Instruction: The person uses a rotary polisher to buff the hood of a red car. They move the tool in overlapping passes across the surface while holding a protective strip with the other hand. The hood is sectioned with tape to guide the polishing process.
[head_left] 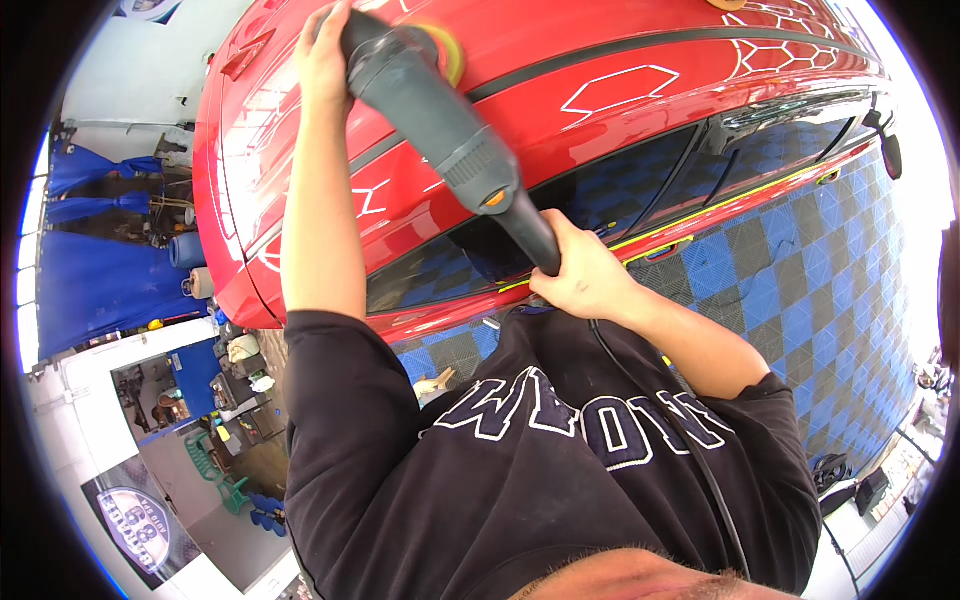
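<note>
A dark grey power polisher [425,120] lies slantwise over the red car's roof [560,55], its yellow pad [450,58] at the far end against the red paint, partly hidden by the tool's head. My left hand [322,60] grips the head end of the machine; some of its fingers are hidden behind the housing. Around the black rear handle closes my right hand [585,272], nearer my body. From that handle a black cord [690,435] runs back across my dark shirt. An orange switch [494,199] shows on the housing just ahead of the handle.
Dark side windows [620,180] and a strip of yellow tape [720,205] run along the car's near side. A side mirror [891,155] juts out at right. Blue and grey tiles [770,290] cover the floor; green chairs [232,492] stand at lower left.
</note>
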